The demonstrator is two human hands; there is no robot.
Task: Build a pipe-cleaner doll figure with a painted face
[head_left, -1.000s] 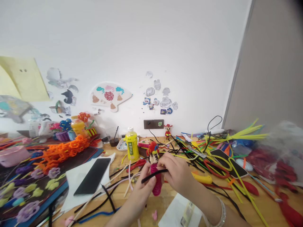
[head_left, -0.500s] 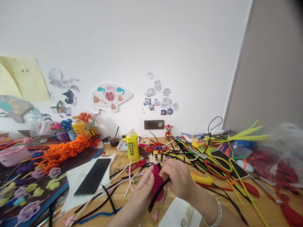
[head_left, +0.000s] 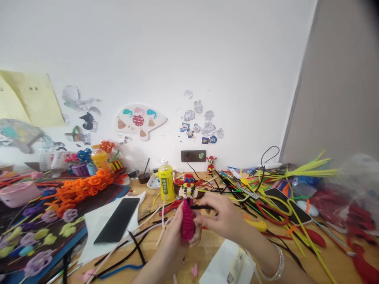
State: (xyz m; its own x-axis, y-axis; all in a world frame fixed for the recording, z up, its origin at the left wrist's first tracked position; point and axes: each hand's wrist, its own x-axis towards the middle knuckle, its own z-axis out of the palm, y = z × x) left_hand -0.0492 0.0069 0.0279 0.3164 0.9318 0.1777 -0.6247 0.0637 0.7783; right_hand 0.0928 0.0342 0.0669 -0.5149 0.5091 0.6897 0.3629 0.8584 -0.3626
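Upright in the middle of the head view is a pipe-cleaner doll (head_left: pixel 187 221) with a magenta body, a pale face with black markings, and a red and blue hat. My left hand (head_left: pixel 174 232) is wrapped round its body from the left and below. On the right, my right hand (head_left: pixel 220 213) pinches a black pipe cleaner (head_left: pixel 201 207), which runs level to the doll just under its chin. How the strip joins the doll's neck is too small to tell. A bracelet circles my right wrist.
A yellow bottle (head_left: pixel 166 183) stands behind the doll. To the left lie a black phone (head_left: pixel 117 221) on white paper and several pipe-cleaner flowers. Scissors (head_left: pixel 248 191), loose pipe cleaners and a second phone (head_left: pixel 288 205) crowd the right. A similar small doll (head_left: pixel 211 165) stands by the wall.
The doll has shifted slightly left in my left hand. My right hand has swung the black pipe cleaner from hanging down across the body to pointing right, away from the neck.
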